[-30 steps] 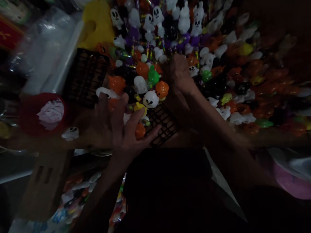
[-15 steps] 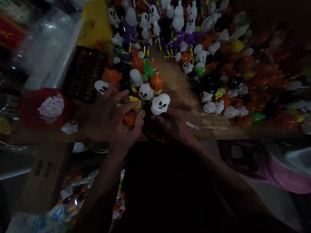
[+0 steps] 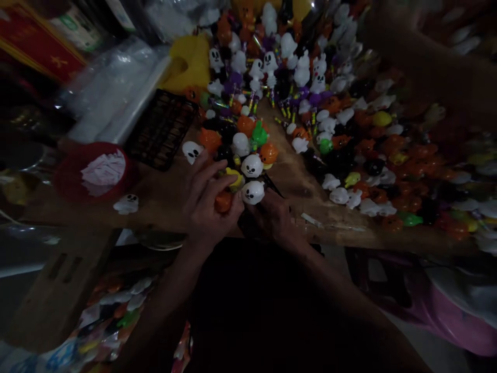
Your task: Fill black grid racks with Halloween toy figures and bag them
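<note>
A black slotted rack (image 3: 248,223) at the table's front edge holds several small plastic toys, mostly hidden by my hands. My left hand (image 3: 209,199) lies over its left side with fingers apart, around an orange toy head (image 3: 222,202) and a yellow one (image 3: 235,178). The left thumb tip is close to a white skull-faced toy (image 3: 253,192). My right hand (image 3: 275,212) is closed just below that toy's head, its fingertips in shadow. Behind it stand another white-faced toy (image 3: 252,166), an orange pumpkin toy (image 3: 268,154) and a green one (image 3: 259,133).
Heaps of similar toys (image 3: 373,166) cover the right and back. An empty black rack (image 3: 163,129), a red bowl (image 3: 64,181) of paper slips and a loose ghost toy (image 3: 127,204) lie left. Another person's arm (image 3: 423,67) reaches in at top right. A pink stool or basin (image 3: 446,321) stands below.
The view has shifted, so the table sits lower and further right. My right hand has brought the white skull-faced toy left and down, closer to my left thumb. Another person's arm has appeared.
</note>
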`<state>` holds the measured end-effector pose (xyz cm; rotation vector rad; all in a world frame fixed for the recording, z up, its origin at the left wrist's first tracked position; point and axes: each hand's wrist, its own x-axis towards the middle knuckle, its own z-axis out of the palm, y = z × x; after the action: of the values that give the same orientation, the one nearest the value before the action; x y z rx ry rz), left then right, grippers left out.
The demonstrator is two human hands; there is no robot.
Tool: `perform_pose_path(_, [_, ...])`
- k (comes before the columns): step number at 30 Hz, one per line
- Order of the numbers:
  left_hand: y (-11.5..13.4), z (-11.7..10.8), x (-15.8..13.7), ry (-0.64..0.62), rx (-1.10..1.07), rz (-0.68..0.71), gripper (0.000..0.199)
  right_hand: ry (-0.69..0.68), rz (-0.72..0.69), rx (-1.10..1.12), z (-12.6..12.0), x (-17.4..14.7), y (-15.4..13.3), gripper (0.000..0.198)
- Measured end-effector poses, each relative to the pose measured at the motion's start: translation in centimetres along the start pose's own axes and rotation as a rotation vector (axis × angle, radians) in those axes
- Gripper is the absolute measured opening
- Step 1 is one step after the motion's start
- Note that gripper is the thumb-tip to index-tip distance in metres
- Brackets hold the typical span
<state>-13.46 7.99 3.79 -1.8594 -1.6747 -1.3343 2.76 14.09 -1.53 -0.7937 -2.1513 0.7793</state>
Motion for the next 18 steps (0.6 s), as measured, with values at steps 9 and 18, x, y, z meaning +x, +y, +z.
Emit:
perform_pose_path(9, [1.0,-1.7,1.2,-0.176,0.167,0.112,0.045,-0.343,0.005,0.037,-3.1,1.7,-1.0,0.010])
perform_pose_path(18, [-0.5,-1.0,3.4,-0.377,0.015,0.337,0.023,-0.460,0.082,-0.016,-1.9,1.8,-0.6,0.022])
